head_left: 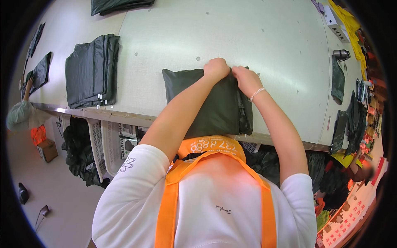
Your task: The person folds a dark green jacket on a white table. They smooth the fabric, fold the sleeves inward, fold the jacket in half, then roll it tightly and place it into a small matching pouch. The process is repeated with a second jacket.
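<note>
A folded dark green garment (pixel 217 103) of smooth, slightly shiny fabric lies at the table's near edge, right in front of me. My left hand (pixel 216 69) is closed at its far edge, the fingers curled down and partly hidden behind the knuckles. Close beside it, my right hand (pixel 247 81), with a beaded bracelet at the wrist, pinches the far edge near the right corner. A narrow folded strip of the same fabric runs down the garment's right side. My left forearm covers part of the fabric.
To the left sits a stack of folded dark green garments (pixel 92 70). More dark fabric lies at the far edge and far right, near a metal flask (pixel 341 54) and a white box (pixel 336 25). White plastic baskets (pixel 108 144) stand below the table. Other people are at both sides.
</note>
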`<state>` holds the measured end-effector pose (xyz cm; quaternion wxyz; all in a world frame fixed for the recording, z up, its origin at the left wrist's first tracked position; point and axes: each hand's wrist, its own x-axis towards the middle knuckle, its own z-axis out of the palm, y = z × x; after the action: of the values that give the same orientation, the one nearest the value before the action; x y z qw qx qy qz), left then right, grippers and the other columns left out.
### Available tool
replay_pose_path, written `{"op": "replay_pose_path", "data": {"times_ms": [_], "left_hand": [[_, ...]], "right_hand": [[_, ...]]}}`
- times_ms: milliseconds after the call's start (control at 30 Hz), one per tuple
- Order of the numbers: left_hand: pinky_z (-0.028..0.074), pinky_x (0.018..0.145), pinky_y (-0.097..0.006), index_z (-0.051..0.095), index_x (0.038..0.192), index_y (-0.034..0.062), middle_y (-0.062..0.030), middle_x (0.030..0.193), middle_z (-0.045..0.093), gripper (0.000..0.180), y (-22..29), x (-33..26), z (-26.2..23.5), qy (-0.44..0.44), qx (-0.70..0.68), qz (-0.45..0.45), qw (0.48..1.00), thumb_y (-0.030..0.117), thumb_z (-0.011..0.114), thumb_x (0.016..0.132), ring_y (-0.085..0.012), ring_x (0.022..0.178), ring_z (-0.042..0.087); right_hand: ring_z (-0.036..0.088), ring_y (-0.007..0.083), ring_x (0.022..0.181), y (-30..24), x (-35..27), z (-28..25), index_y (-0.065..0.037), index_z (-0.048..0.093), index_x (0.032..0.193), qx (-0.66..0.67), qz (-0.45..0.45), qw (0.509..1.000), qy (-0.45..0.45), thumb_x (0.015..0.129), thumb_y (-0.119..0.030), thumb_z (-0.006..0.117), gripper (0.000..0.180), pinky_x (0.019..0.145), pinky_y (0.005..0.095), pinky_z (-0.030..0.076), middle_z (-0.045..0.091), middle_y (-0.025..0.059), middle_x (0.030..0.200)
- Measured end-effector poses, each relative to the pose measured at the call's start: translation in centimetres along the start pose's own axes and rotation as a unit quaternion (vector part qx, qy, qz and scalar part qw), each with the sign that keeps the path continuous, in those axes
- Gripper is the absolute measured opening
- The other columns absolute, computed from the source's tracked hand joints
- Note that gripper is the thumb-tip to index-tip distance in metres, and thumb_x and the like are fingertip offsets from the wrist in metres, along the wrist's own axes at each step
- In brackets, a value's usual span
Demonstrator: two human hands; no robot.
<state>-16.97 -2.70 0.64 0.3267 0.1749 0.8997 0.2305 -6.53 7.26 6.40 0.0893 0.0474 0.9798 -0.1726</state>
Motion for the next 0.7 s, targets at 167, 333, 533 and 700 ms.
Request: {"op": "replay_pose_path", "data": {"times_ms": [167,333,533,700], "left_hand": [[0.05,0.08,-0.037,0.07,0.092,0.0122,-0.0104,0.096,0.068,0.025,-0.6,0.9,0.9,0.016,-0.009,0.003,1.0,0.031,0.06,0.079,-0.0276,0.092,0.064],[0.046,0.084,-0.042,0.069,0.091,0.0113,-0.0078,0.094,0.068,0.029,-0.1,1.1,0.8,-0.013,0.025,0.023,0.999,0.037,0.061,0.079,-0.0248,0.092,0.063],[0.038,0.093,-0.048,0.061,0.105,0.0023,-0.0119,0.106,0.063,0.065,2.2,-4.4,-0.5,0.011,0.18,0.154,0.971,0.061,0.06,0.077,-0.0288,0.104,0.057],[0.039,0.092,-0.044,0.052,0.109,-0.0025,-0.0157,0.11,0.058,0.083,0.6,-6.3,0.9,0.073,0.246,0.254,0.932,0.069,0.062,0.069,-0.0304,0.105,0.054]], "right_hand": [[0.061,0.0308,0.074,-2.4,-7.9,-1.3,-0.007,0.05,0.093,-0.067,-0.062,0.996,-0.019,0.079,-0.002,0.052,0.015,0.063,0.0399,0.051,0.055,0.0114,0.082],[0.062,0.0281,0.072,-4.6,-12.6,-0.8,-0.005,0.049,0.092,-0.073,-0.048,0.996,-0.033,0.077,-0.004,0.056,0.017,0.06,0.0381,0.052,0.055,0.0109,0.082],[0.059,0.0325,0.071,-3.0,-13.1,2.7,-0.006,0.05,0.088,0.115,0.029,0.984,0.135,0.082,-0.008,0.059,0.011,0.059,0.0409,0.049,0.057,0.0111,0.08],[0.058,0.0333,0.069,-2.9,-12.2,3.8,-0.008,0.052,0.084,0.169,0.039,0.964,0.201,0.086,-0.011,0.058,0.007,0.057,0.0409,0.047,0.057,0.0099,0.078]]}}
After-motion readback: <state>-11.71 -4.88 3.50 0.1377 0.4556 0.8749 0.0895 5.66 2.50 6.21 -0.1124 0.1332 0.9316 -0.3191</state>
